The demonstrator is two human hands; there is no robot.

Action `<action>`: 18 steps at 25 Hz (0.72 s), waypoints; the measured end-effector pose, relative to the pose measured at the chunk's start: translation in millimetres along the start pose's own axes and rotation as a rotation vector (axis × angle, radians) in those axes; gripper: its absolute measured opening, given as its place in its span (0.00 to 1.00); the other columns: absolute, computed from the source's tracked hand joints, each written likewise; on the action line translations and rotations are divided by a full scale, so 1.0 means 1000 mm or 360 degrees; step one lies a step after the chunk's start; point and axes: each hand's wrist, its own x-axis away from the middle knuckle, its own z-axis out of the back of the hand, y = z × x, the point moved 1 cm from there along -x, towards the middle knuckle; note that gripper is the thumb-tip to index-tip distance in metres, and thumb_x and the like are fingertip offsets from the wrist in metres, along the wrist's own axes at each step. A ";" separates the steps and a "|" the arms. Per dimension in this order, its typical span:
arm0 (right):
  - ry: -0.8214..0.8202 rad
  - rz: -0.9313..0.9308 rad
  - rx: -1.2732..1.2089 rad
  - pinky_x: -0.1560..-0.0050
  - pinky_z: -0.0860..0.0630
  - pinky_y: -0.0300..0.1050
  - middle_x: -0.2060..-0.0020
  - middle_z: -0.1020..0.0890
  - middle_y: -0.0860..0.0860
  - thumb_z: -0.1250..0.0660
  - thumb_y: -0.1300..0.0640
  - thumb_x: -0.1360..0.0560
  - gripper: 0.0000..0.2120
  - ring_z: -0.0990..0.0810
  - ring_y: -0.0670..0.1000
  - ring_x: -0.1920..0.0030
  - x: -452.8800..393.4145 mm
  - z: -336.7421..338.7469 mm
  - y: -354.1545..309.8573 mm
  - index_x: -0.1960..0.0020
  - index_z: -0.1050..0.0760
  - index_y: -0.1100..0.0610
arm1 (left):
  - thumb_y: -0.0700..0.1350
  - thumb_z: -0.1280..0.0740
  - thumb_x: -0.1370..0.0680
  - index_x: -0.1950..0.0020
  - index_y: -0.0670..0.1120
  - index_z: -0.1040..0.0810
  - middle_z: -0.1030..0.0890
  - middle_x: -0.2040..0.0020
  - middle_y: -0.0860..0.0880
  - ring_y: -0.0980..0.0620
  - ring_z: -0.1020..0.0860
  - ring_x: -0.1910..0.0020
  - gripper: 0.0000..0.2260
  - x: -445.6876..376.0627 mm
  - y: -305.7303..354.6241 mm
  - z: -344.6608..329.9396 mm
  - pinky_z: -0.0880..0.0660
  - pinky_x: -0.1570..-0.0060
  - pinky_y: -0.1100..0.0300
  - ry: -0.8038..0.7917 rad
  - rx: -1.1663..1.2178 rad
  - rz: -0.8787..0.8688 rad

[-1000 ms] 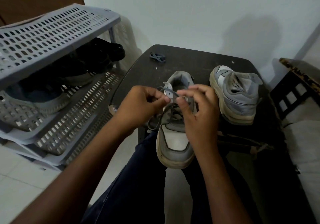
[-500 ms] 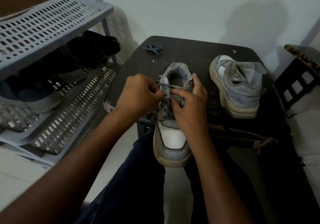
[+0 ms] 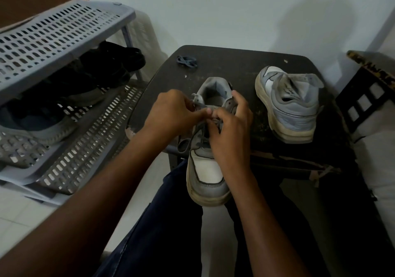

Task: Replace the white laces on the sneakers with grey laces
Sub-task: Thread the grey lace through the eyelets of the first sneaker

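The near sneaker point(image 3: 206, 169) lies with its toe hanging over the near edge of the dark table point(image 3: 235, 67), heel pointing away, which puts its eyelet rows right under the person's hands. A grey lace point(image 3: 188, 143) already crosses the lower eyelets, and a slack loop of it droops off the shoe's left side. The left hand point(image 3: 171, 114) has its fingers curled, pinching the lace near the top eyelets beside the tongue. The right hand point(image 3: 230, 131) pinches the lace too, fingertip to fingertip with the left, while its thumb braces the shoe's right collar, probably to steady the upper as the lace is fed through. The work seems to be at the last holes of this shoe.

The shoe is worn: a smooth white toe panel, soft grey suede-like trim, a thick yellowed rubber sole. The second sneaker point(image 3: 290, 103) stands to the right on the table, well apart, its tongue flopped out and no lace visible in it. A small bundle of grey lace point(image 3: 187, 61) waits at the table's far left, likely for that shoe. Left of the table a perforated grey plastic shoe rack point(image 3: 53, 32) holds dark shoes.
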 end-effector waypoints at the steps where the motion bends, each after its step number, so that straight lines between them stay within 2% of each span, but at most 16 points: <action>1: 0.0066 -0.0018 -0.0101 0.34 0.30 0.44 0.27 0.37 0.52 0.30 0.58 0.26 0.01 0.40 0.52 0.27 0.001 0.002 0.000 0.54 0.20 0.54 | 0.56 0.29 0.26 0.58 0.43 0.18 0.16 0.66 0.46 0.52 0.16 0.69 0.16 -0.001 0.001 -0.002 0.17 0.63 0.53 0.0002 0.0042 0.0032; 4: 0.0517 -0.0332 -0.0498 0.39 0.27 0.37 0.33 0.32 0.53 0.34 0.63 0.24 0.04 0.31 0.47 0.34 -0.008 0.022 0.014 0.55 0.25 0.55 | 0.53 0.28 0.26 0.56 0.43 0.17 0.16 0.66 0.46 0.51 0.16 0.68 0.13 -0.004 0.003 -0.002 0.17 0.64 0.54 0.0009 0.0154 0.0110; 6: 0.0709 -0.0782 -0.1313 0.42 0.22 0.40 0.39 0.23 0.54 0.40 0.63 0.21 0.05 0.22 0.47 0.42 -0.019 0.041 0.027 0.52 0.27 0.56 | 0.53 0.27 0.26 0.58 0.44 0.17 0.16 0.66 0.46 0.51 0.17 0.69 0.12 -0.005 0.001 -0.002 0.18 0.67 0.57 -0.0004 0.0226 0.0136; 8: 0.0505 -0.0967 -0.2172 0.57 0.18 0.45 0.60 0.18 0.52 0.46 0.64 0.19 0.08 0.17 0.48 0.60 -0.022 0.054 0.023 0.53 0.30 0.58 | 0.52 0.27 0.26 0.58 0.45 0.18 0.16 0.66 0.47 0.52 0.17 0.70 0.11 -0.005 -0.002 -0.004 0.21 0.71 0.62 -0.0024 0.0326 0.0179; 9: 0.0333 -0.0904 -0.2239 0.67 0.21 0.42 0.69 0.22 0.49 0.47 0.64 0.19 0.09 0.22 0.46 0.69 -0.021 0.059 0.015 0.55 0.31 0.57 | 0.52 0.27 0.26 0.59 0.45 0.18 0.16 0.66 0.47 0.52 0.18 0.70 0.10 -0.005 -0.003 -0.005 0.21 0.70 0.62 -0.0041 0.0372 0.0201; 10: 0.0162 -0.0768 -0.1921 0.72 0.27 0.39 0.72 0.26 0.47 0.46 0.62 0.18 0.09 0.27 0.44 0.74 -0.019 0.060 0.006 0.55 0.31 0.56 | 0.52 0.27 0.26 0.59 0.45 0.18 0.16 0.66 0.48 0.53 0.18 0.70 0.10 -0.005 -0.004 -0.007 0.20 0.68 0.61 -0.0054 0.0410 0.0219; 11: -0.0018 -0.0535 -0.1378 0.72 0.30 0.38 0.70 0.25 0.46 0.43 0.58 0.19 0.07 0.27 0.43 0.73 -0.017 0.058 -0.003 0.54 0.29 0.54 | 0.51 0.27 0.26 0.59 0.45 0.18 0.16 0.66 0.48 0.53 0.18 0.70 0.10 -0.006 -0.006 -0.007 0.20 0.67 0.60 -0.0057 0.0446 0.0232; 12: -0.0183 -0.0304 -0.0818 0.69 0.28 0.38 0.65 0.22 0.45 0.39 0.54 0.20 0.03 0.24 0.42 0.69 -0.015 0.056 -0.009 0.51 0.26 0.50 | 0.51 0.27 0.26 0.59 0.45 0.18 0.16 0.67 0.47 0.53 0.18 0.71 0.10 -0.007 -0.007 -0.007 0.19 0.66 0.58 -0.0054 0.0482 0.0237; 14: -0.0450 -0.0083 -0.0094 0.60 0.21 0.41 0.56 0.18 0.47 0.31 0.50 0.25 0.07 0.19 0.43 0.58 -0.010 0.047 -0.011 0.47 0.22 0.47 | 0.51 0.26 0.27 0.59 0.44 0.17 0.16 0.67 0.46 0.52 0.18 0.70 0.11 -0.008 -0.009 -0.007 0.19 0.65 0.56 -0.0048 0.0507 0.0241; 16: -0.0485 -0.0115 0.0112 0.58 0.20 0.42 0.54 0.17 0.47 0.29 0.50 0.26 0.09 0.19 0.45 0.56 -0.008 0.036 -0.005 0.46 0.20 0.49 | 0.51 0.26 0.27 0.59 0.43 0.17 0.16 0.67 0.47 0.52 0.17 0.70 0.11 -0.009 -0.010 -0.007 0.20 0.65 0.57 -0.0054 0.0492 0.0252; 18: -0.0333 -0.0060 0.0121 0.63 0.25 0.39 0.60 0.17 0.45 0.30 0.52 0.25 0.05 0.21 0.43 0.62 -0.007 0.032 -0.002 0.52 0.18 0.51 | 0.51 0.26 0.27 0.58 0.43 0.17 0.16 0.67 0.47 0.52 0.18 0.71 0.12 -0.009 -0.010 -0.006 0.20 0.67 0.58 -0.0068 0.0527 0.0275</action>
